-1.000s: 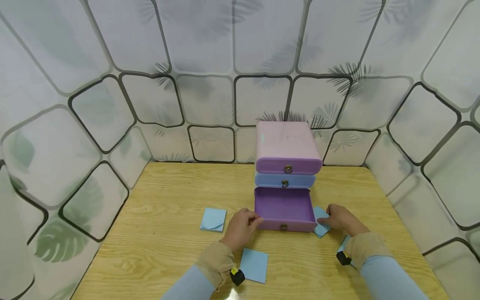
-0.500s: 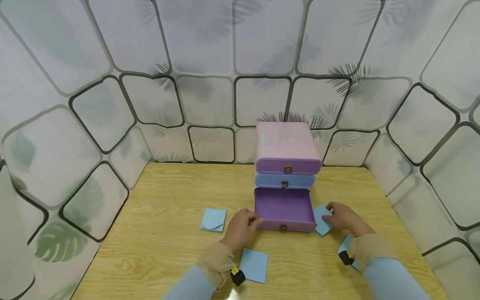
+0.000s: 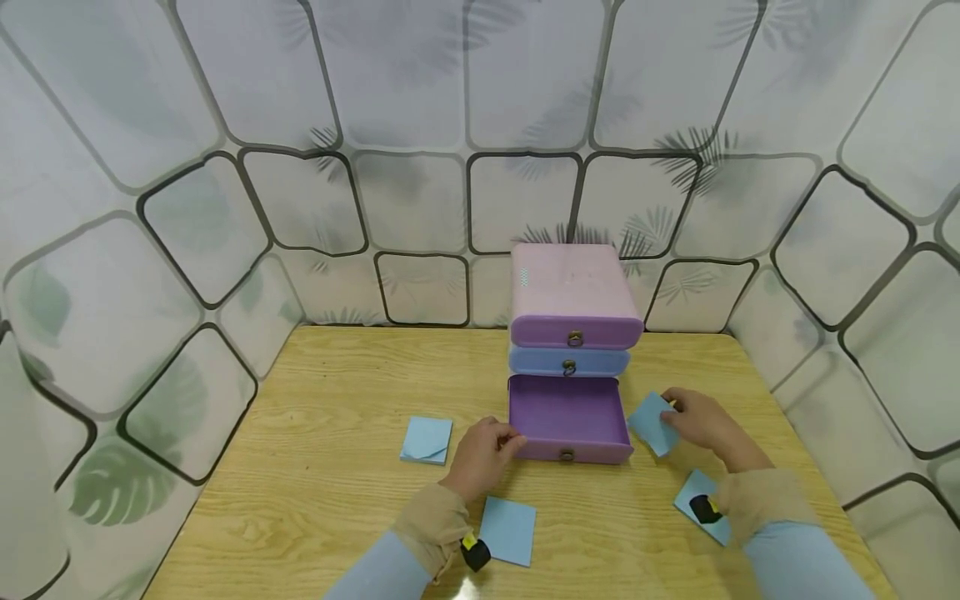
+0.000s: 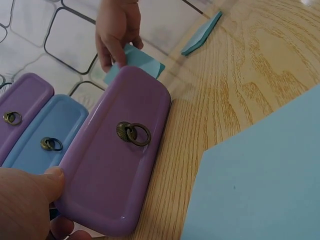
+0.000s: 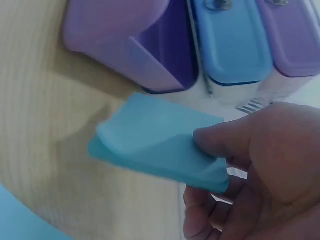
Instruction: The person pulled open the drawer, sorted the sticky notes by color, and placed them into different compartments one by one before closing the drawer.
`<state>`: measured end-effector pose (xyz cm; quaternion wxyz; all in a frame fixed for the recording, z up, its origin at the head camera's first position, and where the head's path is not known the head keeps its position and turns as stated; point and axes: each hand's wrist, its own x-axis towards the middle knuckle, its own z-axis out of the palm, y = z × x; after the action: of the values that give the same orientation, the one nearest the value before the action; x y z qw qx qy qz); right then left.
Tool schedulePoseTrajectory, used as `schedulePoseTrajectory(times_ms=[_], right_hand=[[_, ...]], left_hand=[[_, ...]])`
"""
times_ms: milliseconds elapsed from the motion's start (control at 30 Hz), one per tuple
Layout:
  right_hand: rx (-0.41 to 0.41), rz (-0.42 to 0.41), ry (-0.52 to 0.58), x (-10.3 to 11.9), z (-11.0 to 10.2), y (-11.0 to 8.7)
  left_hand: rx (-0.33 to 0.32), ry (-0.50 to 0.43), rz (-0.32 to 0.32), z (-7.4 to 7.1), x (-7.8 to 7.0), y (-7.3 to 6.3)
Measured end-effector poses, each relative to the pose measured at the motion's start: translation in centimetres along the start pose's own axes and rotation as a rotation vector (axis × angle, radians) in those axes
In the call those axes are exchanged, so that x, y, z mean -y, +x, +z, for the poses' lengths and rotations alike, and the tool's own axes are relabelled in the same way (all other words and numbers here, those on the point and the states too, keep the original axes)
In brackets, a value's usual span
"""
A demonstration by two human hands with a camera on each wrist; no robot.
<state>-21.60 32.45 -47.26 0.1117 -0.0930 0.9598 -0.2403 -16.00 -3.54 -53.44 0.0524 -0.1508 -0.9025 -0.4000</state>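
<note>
A three-tier drawer box with a pink top stands on the table, its bottom purple drawer pulled out and bare inside. My left hand grips that drawer's front left corner; in the left wrist view its thumb lies on the front edge. To the right of the drawer, my right hand pinches a pad of light blue sticky notes between thumb and fingers. The pad is tilted and off the table in the right wrist view, its top sheet lifting at one corner.
Other blue note pads lie on the wooden table: one pad left of the drawer, one pad by my left wrist, one pad partly under my right wrist. A patterned curtain encloses the back and sides.
My right hand has lifted the sticky note pad from beside the drawer and moved it slightly right and away from me. The left hand and the drawer stay where they were.
</note>
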Motion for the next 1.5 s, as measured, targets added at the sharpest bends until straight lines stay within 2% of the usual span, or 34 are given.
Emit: schedulePoseTrajectory(times_ms=[267,567,933,1067,1267,1500], right_hand=[[-0.083,-0.003,0.004,0.3,-1.1,-0.5],[-0.172,0.017,0.013,1.9,-1.8,-0.9],[-0.202,-0.030,0.171,4.1,-1.2,-0.9],[-0.188,-0.065,0.222,4.5,-0.9,-0.7],[-0.180,-0.124,0.243,5.0,-0.2,-0.3],[-0.164,-0.136,0.282,5.9,1.0,0.3]], left_hand=[[-0.007,0.000,0.023,0.1,0.3,0.1],[0.005,-0.002,0.004,-0.1,0.0,0.0],[0.016,0.009,-0.008,-0.1,-0.1,-0.1],[0.016,0.009,-0.006,-0.1,-0.1,-0.1],[0.018,0.012,-0.007,-0.1,0.0,-0.1],[0.020,0.020,-0.007,-0.1,0.0,-0.1]])
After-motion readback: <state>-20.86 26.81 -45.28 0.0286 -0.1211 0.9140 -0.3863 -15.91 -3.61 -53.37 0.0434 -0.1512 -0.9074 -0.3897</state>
